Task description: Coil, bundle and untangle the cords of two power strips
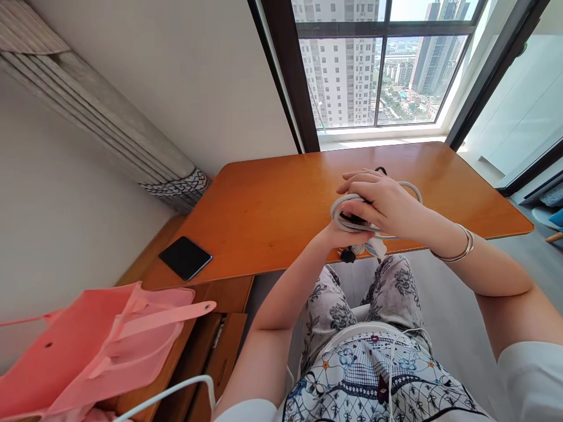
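Both hands are together above the front edge of the wooden table (264, 205). My left hand (347, 235) is below, its fingers closed around a bundle of coiled cables and largely hidden. Over the top lies my right hand (382, 202), its thumb and bent fingers gripping the same bundle. A light grey cable (338, 205) loops around the hands, and a darker piece (354, 219) shows between them. Beneath the hands hang a black plug (347, 255) and a whitish piece (376, 247), whose kind I cannot make out.
A black tablet or phone (185, 258) lies at the table's left corner. A pink bag (109, 346) stands on a wooden drawer unit (220, 346) at lower left, with a white cable (171, 391) beside it. Behind the table is a window (382, 82); a gathered curtain (109, 111) hangs left.
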`<state>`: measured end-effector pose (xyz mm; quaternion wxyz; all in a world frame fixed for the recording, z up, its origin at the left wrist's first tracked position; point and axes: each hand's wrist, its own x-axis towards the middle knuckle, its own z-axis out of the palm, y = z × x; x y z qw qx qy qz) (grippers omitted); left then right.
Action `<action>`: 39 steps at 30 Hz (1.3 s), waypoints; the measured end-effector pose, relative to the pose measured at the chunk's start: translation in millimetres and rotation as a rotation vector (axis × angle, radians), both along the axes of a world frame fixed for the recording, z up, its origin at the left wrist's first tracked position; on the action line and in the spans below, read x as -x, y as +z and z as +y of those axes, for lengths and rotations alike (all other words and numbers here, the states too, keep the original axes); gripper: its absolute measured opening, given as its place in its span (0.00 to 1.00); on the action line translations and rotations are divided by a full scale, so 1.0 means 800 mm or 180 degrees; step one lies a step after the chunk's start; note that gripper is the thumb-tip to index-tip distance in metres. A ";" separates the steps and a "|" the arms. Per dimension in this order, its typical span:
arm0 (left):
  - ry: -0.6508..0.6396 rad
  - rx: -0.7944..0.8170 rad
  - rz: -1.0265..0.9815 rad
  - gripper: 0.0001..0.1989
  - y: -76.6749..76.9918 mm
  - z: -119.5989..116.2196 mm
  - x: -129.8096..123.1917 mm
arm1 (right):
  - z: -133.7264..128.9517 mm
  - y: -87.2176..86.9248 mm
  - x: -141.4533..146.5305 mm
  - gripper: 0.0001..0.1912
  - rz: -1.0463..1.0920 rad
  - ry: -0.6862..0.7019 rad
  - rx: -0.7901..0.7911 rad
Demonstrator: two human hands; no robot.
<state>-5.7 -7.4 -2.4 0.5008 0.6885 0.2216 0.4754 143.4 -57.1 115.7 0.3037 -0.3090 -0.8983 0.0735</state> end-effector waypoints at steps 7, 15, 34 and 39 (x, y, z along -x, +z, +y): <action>-0.0025 0.0370 -0.0383 0.34 -0.005 -0.002 -0.006 | 0.036 -0.024 -0.009 0.25 0.0044 -0.0209 0.0198; 0.0536 0.0555 -0.0771 0.28 0.000 -0.002 -0.012 | 0.009 -0.030 -0.020 0.34 -0.0535 -0.0016 -0.0155; -0.0157 0.0204 -0.0302 0.47 0.014 0.005 0.006 | 0.014 -0.037 -0.034 0.11 0.1292 0.0200 0.0653; -0.0214 0.0328 -0.0287 0.46 0.019 0.008 0.013 | 0.019 -0.035 -0.054 0.15 0.2089 0.0120 0.1041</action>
